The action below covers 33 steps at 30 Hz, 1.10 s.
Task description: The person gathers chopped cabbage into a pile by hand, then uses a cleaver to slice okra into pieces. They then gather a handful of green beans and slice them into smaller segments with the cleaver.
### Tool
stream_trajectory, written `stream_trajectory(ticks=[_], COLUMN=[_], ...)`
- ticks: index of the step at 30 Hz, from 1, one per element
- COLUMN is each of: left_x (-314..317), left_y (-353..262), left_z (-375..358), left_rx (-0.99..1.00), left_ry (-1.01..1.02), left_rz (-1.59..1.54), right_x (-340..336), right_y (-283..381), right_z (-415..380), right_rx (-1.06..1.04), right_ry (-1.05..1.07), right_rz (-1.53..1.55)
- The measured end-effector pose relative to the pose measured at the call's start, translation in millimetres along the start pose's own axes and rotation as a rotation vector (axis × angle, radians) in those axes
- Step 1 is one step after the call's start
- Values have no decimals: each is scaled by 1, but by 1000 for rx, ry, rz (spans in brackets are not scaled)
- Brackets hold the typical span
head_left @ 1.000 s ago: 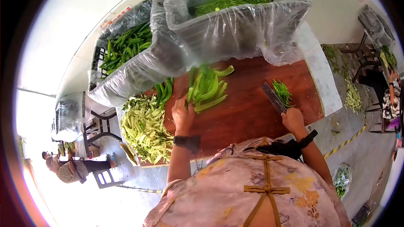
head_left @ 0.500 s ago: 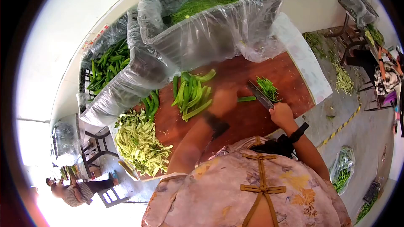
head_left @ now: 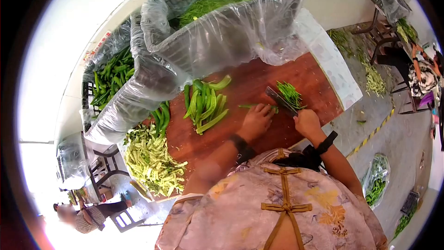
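Observation:
My right hand [head_left: 307,123] is closed round the handle of a knife [head_left: 281,100], whose dark blade lies along the left side of a small heap of cut green strips [head_left: 290,94]. Left of the blade, my left hand [head_left: 257,121] rests on a green pepper piece [head_left: 247,106] on the red-brown board [head_left: 222,146]; its fingers are bent over the piece and close together. Further left on the board lie several whole and opened green peppers [head_left: 206,104].
Plastic-lined crates hold green strips [head_left: 217,7] and whole peppers [head_left: 113,74] behind the board. A pale pile of pepper cores [head_left: 152,162] lies at the left. Other people are at far left [head_left: 90,217] and far right [head_left: 421,76].
My left hand has moved right from beside the opened peppers and come down on the pepper piece. My right hand still holds the knife near the heap. The whole view has shifted slightly.

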<state>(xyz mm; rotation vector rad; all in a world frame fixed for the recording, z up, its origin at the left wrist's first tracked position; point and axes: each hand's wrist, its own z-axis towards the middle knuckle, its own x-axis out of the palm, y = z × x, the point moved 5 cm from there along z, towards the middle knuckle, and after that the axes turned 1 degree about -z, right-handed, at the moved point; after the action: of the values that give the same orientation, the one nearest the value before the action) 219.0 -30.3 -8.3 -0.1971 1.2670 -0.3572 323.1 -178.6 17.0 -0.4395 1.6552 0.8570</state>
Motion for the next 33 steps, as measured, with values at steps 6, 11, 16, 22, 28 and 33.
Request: stream_trajectory(ticks=[6,11,16,22,28,33], left_x=[1,11,11,7,1,1], left_y=[-7,-9,-7,-5,-5,-2], left_z=[13,28,28,31,32,31], left_rx=[54,51,22,3,21,67], left_ry=[-22,22,53,65,17,-57], left_rz=[29,57,26,-1,-21,-40], right_x=[-5,-4,4,-3,12,8], right_y=[-12,-7,-9,0,6,13], right_z=[5,3,4,6,18,50], right_rx=[68,14,-73,-92,-83,-118], right_ry=[-70,-50,-67,-34,-12,-151], right_rz=[-48,-75,-99,-119,-72,-19])
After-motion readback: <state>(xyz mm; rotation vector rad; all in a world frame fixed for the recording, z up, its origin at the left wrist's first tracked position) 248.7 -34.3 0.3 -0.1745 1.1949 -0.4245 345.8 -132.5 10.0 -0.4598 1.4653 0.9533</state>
